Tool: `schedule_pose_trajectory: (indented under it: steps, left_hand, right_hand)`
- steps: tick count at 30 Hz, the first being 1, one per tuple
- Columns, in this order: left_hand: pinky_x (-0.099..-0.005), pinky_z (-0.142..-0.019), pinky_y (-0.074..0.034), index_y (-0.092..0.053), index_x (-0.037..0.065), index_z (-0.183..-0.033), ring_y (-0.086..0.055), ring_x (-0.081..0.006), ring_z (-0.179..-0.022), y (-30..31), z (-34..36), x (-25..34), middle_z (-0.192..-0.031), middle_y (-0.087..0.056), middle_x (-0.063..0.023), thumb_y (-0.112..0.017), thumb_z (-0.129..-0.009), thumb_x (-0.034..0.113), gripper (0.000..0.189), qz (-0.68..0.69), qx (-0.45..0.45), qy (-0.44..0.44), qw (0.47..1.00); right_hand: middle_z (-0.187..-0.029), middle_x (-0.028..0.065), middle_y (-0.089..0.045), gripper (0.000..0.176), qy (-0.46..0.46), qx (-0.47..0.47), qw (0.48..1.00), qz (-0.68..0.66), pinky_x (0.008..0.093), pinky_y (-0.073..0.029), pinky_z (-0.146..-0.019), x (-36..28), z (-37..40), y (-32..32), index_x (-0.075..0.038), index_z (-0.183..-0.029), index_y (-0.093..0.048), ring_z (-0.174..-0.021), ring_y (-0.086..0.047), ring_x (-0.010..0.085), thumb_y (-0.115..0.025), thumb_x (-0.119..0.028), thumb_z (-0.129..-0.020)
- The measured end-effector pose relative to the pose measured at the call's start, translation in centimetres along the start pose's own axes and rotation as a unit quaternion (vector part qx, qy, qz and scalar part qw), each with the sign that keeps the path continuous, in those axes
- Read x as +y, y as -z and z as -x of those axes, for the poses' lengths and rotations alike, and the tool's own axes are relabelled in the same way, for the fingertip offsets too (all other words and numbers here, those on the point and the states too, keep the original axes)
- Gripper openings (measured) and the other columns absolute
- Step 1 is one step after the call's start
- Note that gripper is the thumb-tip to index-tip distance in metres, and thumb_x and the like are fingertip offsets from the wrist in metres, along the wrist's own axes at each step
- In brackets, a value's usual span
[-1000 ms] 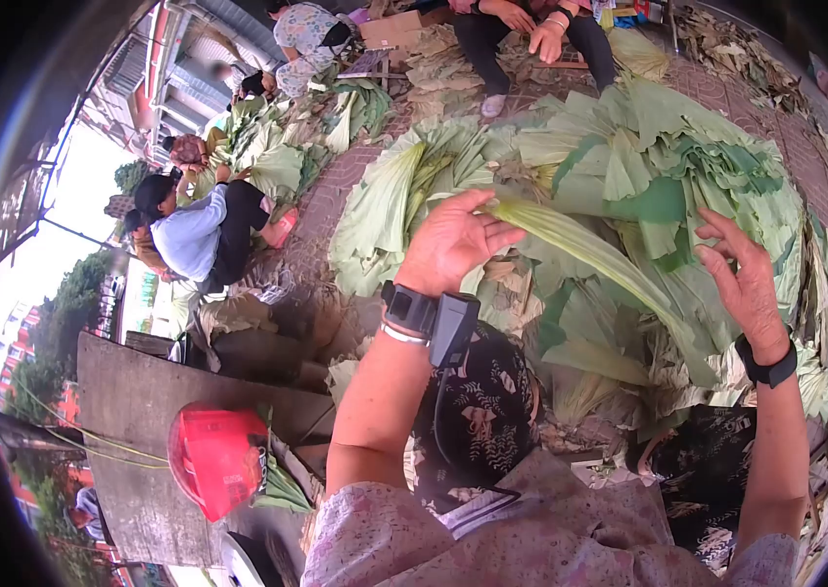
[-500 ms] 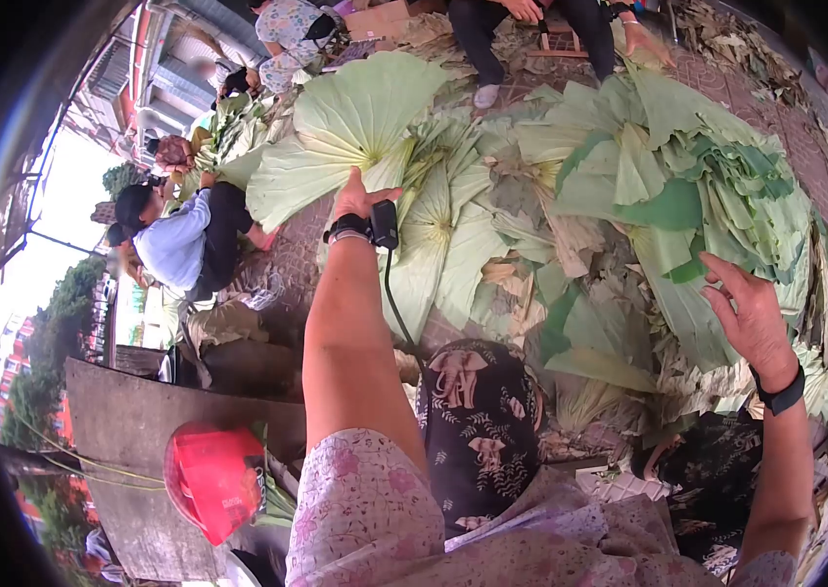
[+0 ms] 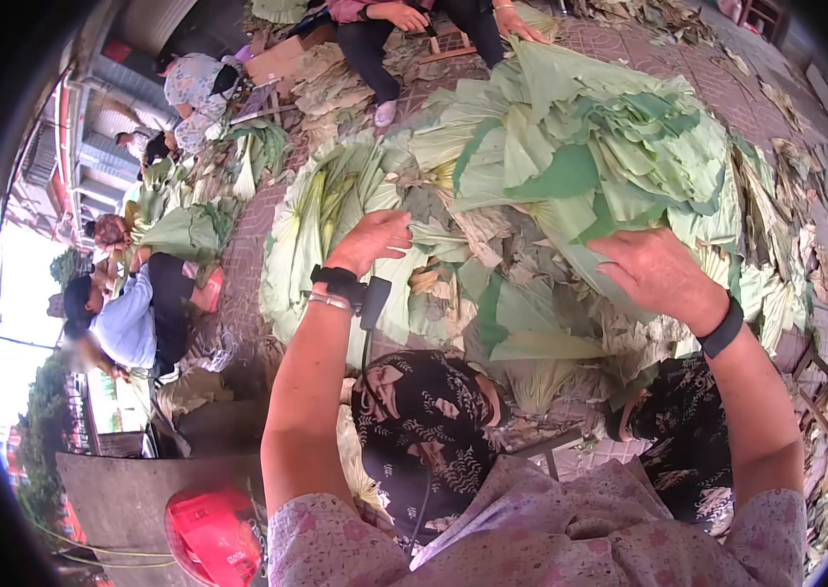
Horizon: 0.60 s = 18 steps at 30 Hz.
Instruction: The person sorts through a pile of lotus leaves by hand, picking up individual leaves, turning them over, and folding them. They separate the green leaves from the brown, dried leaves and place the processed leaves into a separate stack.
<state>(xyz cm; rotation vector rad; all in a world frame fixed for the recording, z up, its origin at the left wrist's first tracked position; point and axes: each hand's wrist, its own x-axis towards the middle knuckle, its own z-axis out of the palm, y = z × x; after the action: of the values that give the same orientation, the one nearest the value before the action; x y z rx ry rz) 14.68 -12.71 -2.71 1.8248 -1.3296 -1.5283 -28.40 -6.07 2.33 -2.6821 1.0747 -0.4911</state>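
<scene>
My left hand is over the near side of a left-hand pile of pale lotus leaves. Its fingers are loosely bent and apart, with nothing in them. My right hand is at the lower edge of a large stack of lotus leaves. Its fingers curl against a lotus leaf there, and the fingertips are partly hidden. Darker green leaf parts show among the paler ones. A flat pale leaf lies below, closer to my knees.
Across the pile sits a person whose hand touches the far edge of the stack. Dry brown leaf scraps litter the brick paving. Other people work on the left, one in a light blue top. A red bag is at lower left.
My left hand has drawn back from a broad, spread lotus leaf at the left pile. My right hand's fingers have bent in at the stack's edge. The view has swung right.
</scene>
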Motion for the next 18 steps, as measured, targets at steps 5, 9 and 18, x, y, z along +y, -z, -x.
schedule_pose_trajectory:
  steps: [5,9,18]
  left_hand:
    - [-0.0369,-0.081,-0.053,-0.054,-0.001,-0.125,-0.06,-0.0224,-0.093,-7.7,-5.2,4.3,-0.106,-0.06,-0.0125,-0.064,-0.091,0.052,0.063,0.015,-0.002,-0.054,0.998]
    - [-0.037,-0.066,-0.051,-0.059,0.0,-0.109,-0.06,-0.0191,-0.087,-14.6,-10.6,6.7,-0.101,-0.06,-0.011,-0.067,-0.09,0.05,0.054,0.063,0.155,-0.052,0.985]
    - [-0.035,-0.074,-0.053,-0.048,-0.004,-0.135,-0.06,-0.0255,-0.087,-16.0,-12.0,9.4,-0.122,-0.057,-0.0146,-0.07,-0.091,0.023,0.056,0.215,0.041,-0.085,0.972]
  right_hand:
    - [-0.077,0.0129,-0.065,0.016,0.015,-0.032,0.999,0.033,0.0427,-0.052,-0.065,0.7,0.8,-1.3,-0.004,-0.088,-0.06,-0.075,-0.067,0.0323,-0.065,-0.019,-0.084]
    - [-0.077,0.0135,-0.065,0.015,0.01,-0.046,0.998,0.035,0.0434,-0.052,-0.066,0.8,0.7,-1.1,-0.004,-0.086,-0.06,-0.075,-0.066,0.0337,-0.065,-0.018,-0.084]
    - [-0.079,0.0167,-0.066,0.016,-0.047,-0.032,0.998,0.002,0.0456,-0.053,-0.068,1.2,1.3,-0.3,-0.003,-0.087,-0.061,-0.079,-0.067,0.0359,-0.064,-0.019,-0.085]
